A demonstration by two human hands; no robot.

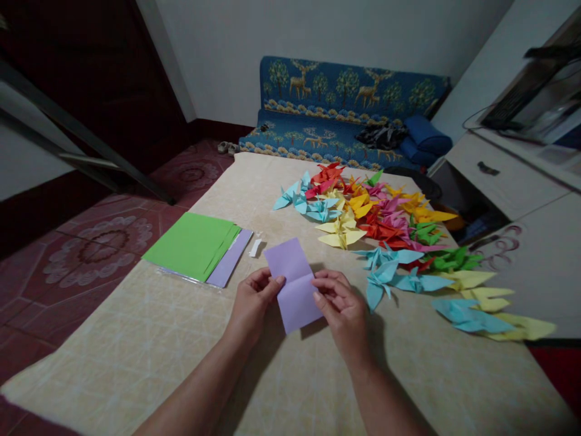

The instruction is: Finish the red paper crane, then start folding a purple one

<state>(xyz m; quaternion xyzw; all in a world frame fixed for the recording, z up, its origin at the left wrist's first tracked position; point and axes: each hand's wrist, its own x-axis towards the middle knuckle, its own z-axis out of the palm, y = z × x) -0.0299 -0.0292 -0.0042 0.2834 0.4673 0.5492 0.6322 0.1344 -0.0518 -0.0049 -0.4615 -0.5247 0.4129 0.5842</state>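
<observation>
A lilac square of paper [294, 281] with a crease across its middle is held just above the beige table [149, 339]. My left hand [252, 301] pinches its left edge at the crease. My right hand [341, 304] pinches the right edge at the same fold. Both hands are closed on the sheet. A stack of paper sheets [198, 247], green on top with lilac showing beneath, lies to the left of my hands.
Many folded paper cranes [385, 233] in blue, yellow, red, pink, orange and green spread over the table's right half. A small white scrap [255, 247] lies by the stack. A blue patterned sofa [336, 115] stands behind, a white cabinet [508, 175] at right.
</observation>
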